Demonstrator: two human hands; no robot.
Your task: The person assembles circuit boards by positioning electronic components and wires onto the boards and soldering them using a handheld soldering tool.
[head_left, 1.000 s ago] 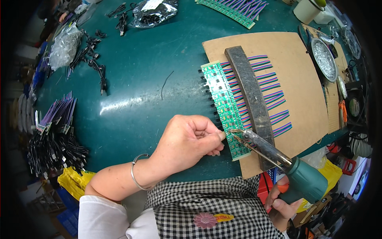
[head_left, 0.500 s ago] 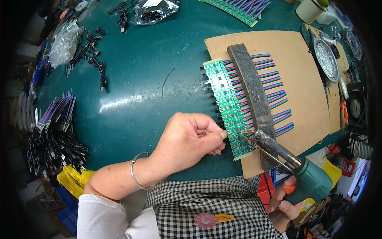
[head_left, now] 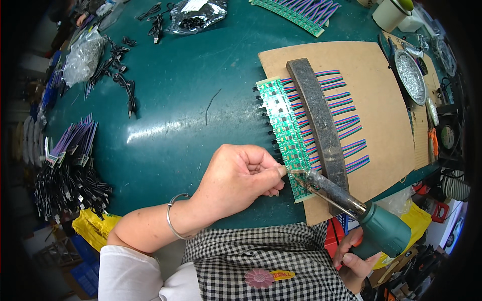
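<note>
My left hand [head_left: 247, 173] is closed in a pinch at the left edge of a long green circuit board panel [head_left: 287, 135]. What lies between its thumb and finger is too small to make out. Small black parts stick out along that same edge of the panel. My right hand [head_left: 355, 257] grips a green soldering gun [head_left: 385, 232] by its handle, partly hidden behind the gun's body. The gun's tip reaches the panel's near part, close to my left fingertips. A dark heavy bar [head_left: 321, 125] lies across the striped wires [head_left: 346, 104] that run rightward from the panel.
Under the panel is a brown board [head_left: 381, 100] on the green table [head_left: 165, 165]. Bundled black cables [head_left: 70, 188] lie at left, a plastic bag [head_left: 196, 15] and another wired panel [head_left: 291, 15] at the far side. A round metal dish [head_left: 410, 76] sits at right.
The soldering gun in my right hand has shifted left, bringing its tip across the panel toward my left fingertips. My left hand keeps nearly the same place and pinch.
</note>
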